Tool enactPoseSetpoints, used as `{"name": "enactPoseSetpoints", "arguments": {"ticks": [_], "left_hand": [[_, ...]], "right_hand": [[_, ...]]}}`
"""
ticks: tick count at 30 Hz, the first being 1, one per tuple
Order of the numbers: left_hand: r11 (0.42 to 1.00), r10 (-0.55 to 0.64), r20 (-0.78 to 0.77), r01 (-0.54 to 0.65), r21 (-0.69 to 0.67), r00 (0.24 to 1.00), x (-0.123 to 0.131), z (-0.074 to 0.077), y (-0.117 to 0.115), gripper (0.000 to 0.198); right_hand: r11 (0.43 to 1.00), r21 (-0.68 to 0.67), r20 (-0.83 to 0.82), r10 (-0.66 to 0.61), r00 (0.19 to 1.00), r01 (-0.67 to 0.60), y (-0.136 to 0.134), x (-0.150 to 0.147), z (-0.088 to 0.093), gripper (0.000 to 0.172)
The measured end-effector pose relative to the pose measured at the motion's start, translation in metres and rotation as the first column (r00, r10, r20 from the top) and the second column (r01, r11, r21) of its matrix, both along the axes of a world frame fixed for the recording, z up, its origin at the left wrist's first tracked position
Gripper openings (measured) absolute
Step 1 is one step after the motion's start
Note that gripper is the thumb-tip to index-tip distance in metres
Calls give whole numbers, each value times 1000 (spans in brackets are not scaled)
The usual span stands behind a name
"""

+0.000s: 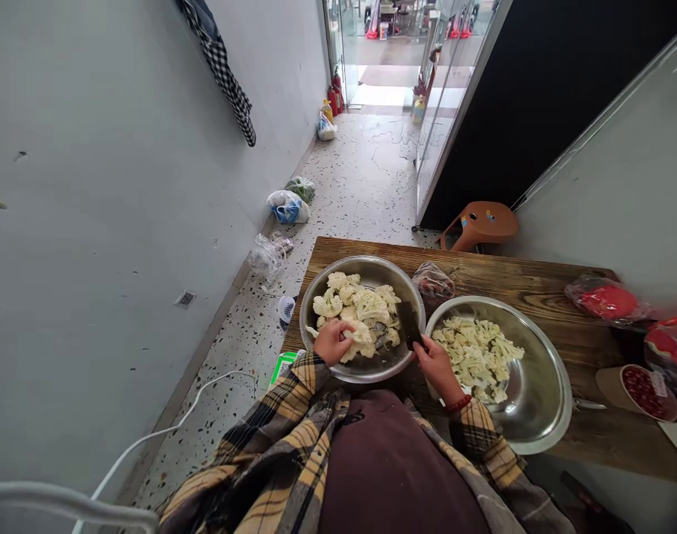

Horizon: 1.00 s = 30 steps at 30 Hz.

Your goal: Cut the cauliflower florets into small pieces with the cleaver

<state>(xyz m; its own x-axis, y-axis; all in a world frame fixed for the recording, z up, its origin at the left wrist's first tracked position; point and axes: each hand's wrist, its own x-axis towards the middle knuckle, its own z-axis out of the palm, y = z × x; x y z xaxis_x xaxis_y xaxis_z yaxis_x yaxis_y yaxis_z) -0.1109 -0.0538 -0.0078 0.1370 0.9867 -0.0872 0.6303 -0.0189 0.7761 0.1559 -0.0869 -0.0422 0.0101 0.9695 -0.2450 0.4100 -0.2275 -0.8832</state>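
Observation:
My left hand (334, 341) is closed around a piece of cauliflower (360, 337) over the left metal bowl (314, 285). Large cauliflower chunks (371, 305) fill much of that bowl. In my right hand (435, 365) is a knife with a dark, broad blade (408, 323), held at the bowl's right rim, a little apart from the piece in my left hand. Beside it on the right stands a second, wider metal bowl (543, 386), with many small cut florets (477, 356) lying toward its left side.
Both bowls stand on a wooden table (516, 285). Behind them lies a bagged dark red item (434, 283); red bagged goods (608, 298) and a tub of red contents (644, 391) are at the right. An orange stool (483, 222) stands beyond the table, and plastic bags (288, 206) line the left wall.

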Motion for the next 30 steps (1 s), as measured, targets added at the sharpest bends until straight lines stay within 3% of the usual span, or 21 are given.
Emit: {"name": "enactPoseSetpoints", "arguments": {"ticks": [3,6,8,12,17,20,25,30], "left_hand": [[989,-133,28,134,-65,991,19,-22,-6,19],[973,-190,42,194,-128,981,35,-40,-4,25],[980,-156,-29,151,-128,987,37,-47,6,27],[1000,-8,-236,10,3,972,28,-49,34,26],[999,-21,-369,32,25,929,36,-54,58,34],[1000,5,-326,-7,-4,945,44,-60,64,38],[999,38,-147,-43,-31,988,35,-60,80,23],[971,211,117,-195,-135,971,13,-49,86,18]], "right_hand": [[980,-176,-257,-136,957,92,0,-5,2,37],[955,-280,-403,-209,891,97,-2,-13,4,33],[941,-328,-440,-232,868,85,-4,-17,3,32],[924,-370,-432,-264,862,97,-4,-22,-2,29],[946,-316,-452,-216,865,71,-1,-22,-5,37],[953,-293,-434,-203,878,76,-1,-20,-7,41],[957,-248,-339,-229,912,148,2,-16,-9,52],[972,-171,-266,-203,942,161,13,-10,-6,60]]}}
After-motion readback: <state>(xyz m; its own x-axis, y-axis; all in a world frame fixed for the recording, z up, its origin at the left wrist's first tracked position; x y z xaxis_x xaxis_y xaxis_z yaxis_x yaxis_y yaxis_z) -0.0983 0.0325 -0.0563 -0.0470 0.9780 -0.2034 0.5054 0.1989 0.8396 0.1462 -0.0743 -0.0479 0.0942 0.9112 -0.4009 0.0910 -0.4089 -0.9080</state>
